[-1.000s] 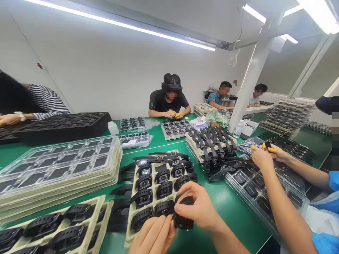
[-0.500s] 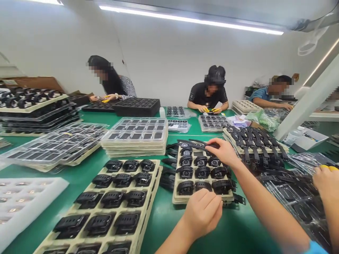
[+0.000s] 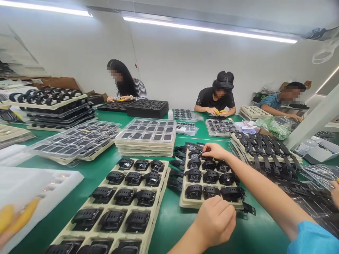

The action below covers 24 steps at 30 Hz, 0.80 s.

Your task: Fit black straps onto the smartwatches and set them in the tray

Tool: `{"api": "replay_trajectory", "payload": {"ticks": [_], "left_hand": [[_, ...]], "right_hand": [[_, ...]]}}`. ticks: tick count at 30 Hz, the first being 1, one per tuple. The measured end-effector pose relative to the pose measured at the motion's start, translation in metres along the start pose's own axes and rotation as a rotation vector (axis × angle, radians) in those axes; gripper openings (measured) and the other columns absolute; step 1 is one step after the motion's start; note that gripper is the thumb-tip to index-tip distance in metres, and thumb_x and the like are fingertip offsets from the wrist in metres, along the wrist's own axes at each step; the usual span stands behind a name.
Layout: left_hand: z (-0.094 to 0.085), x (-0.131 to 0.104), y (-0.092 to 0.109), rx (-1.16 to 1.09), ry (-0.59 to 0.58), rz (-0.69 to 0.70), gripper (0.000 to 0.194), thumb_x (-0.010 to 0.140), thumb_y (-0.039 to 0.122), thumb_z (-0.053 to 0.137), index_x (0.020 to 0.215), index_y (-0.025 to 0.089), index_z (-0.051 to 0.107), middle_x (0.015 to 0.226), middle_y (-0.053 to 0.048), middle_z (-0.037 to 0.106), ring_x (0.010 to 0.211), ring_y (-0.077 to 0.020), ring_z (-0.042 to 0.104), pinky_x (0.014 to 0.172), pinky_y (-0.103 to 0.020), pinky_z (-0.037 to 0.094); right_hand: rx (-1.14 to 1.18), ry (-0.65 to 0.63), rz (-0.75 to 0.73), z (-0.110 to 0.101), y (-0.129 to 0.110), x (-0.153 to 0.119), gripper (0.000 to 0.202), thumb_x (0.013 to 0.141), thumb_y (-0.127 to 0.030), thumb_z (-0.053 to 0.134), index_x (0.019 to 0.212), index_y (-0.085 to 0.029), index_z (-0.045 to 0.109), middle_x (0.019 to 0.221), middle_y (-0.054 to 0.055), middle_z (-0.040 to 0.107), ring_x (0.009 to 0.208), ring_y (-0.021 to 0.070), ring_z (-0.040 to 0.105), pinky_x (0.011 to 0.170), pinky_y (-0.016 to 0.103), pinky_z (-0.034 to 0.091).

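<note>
My right hand reaches over the back row of a cream tray that holds black smartwatches. Its fingers are pinched on a black smartwatch, mostly hidden behind them, at the middle cell of that row. Just in front of the tray, my left hand is curled into a fist; whatever it may hold is hidden. Watches with looped straps, such as one at the front left, fill the nearer cells. Several loose straps stick out at the tray's left side.
A second cream tray of watches lies to the left. Behind it stand stacked trays under clear lids. Strapped watches lie on trays at right. A co-worker's yellow-tipped fingers are over white foam; people sit opposite.
My right hand has moved from the tray's back edge down to the back-row middle cell, which showed bare before. My left hand stays closed. The view has swung left, and yellow-tipped fingers appear at lower left.
</note>
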<state>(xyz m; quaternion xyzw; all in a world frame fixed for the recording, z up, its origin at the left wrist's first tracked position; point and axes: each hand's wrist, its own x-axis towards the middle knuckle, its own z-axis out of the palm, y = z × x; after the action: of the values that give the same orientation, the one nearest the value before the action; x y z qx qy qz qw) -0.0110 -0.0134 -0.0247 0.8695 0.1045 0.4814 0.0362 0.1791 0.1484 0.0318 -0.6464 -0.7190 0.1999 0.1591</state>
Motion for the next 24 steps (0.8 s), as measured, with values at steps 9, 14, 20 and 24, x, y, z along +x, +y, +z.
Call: {"api": "replay_trajectory", "payload": {"ticks": [9, 14, 20, 24], "left_hand": [[0.0, 0.002, 0.0, -0.024, 0.005, -0.015, 0.024, 0.091, 0.009, 0.048, 0.071, 0.018, 0.058, 0.061, -0.003, 0.054, 0.057, -0.0165, 0.044, 0.05, -0.032, 0.034], [0.0, 0.002, 0.001, -0.043, -0.013, -0.01, 0.022, 0.092, 0.009, 0.048, 0.075, 0.018, 0.059, 0.063, -0.003, 0.057, 0.058, -0.0163, 0.046, 0.052, -0.031, 0.034], [0.003, 0.002, -0.001, -0.083, -0.007, -0.012, 0.02, 0.091, 0.007, 0.049, 0.077, 0.017, 0.059, 0.065, -0.003, 0.06, 0.058, -0.0161, 0.048, 0.053, -0.03, 0.037], [0.0, 0.005, -0.002, -0.081, -0.019, -0.028, 0.021, 0.091, 0.006, 0.049, 0.077, 0.018, 0.06, 0.063, -0.003, 0.059, 0.057, -0.0158, 0.05, 0.052, -0.029, 0.039]], "right_hand": [[-0.199, -0.037, 0.196, -0.046, 0.027, -0.043, 0.027, 0.1, -0.035, 0.065, 0.12, -0.018, 0.066, 0.126, 0.01, 0.066, 0.11, 0.0249, 0.066, 0.095, 0.046, 0.056], [-0.296, -0.177, 0.393, -0.045, 0.044, -0.059, 0.027, 0.1, -0.033, 0.065, 0.122, -0.018, 0.066, 0.124, 0.009, 0.066, 0.102, 0.0226, 0.068, 0.087, 0.041, 0.059], [-0.341, -0.036, 0.342, -0.075, 0.026, -0.067, 0.022, 0.101, -0.036, 0.064, 0.108, -0.016, 0.069, 0.106, 0.006, 0.071, 0.09, 0.0198, 0.07, 0.081, 0.037, 0.059], [-0.406, 0.181, 0.201, -0.111, 0.002, -0.082, 0.014, 0.093, -0.031, 0.069, 0.089, -0.019, 0.073, 0.09, 0.006, 0.075, 0.087, 0.0252, 0.069, 0.077, 0.035, 0.053]]}}
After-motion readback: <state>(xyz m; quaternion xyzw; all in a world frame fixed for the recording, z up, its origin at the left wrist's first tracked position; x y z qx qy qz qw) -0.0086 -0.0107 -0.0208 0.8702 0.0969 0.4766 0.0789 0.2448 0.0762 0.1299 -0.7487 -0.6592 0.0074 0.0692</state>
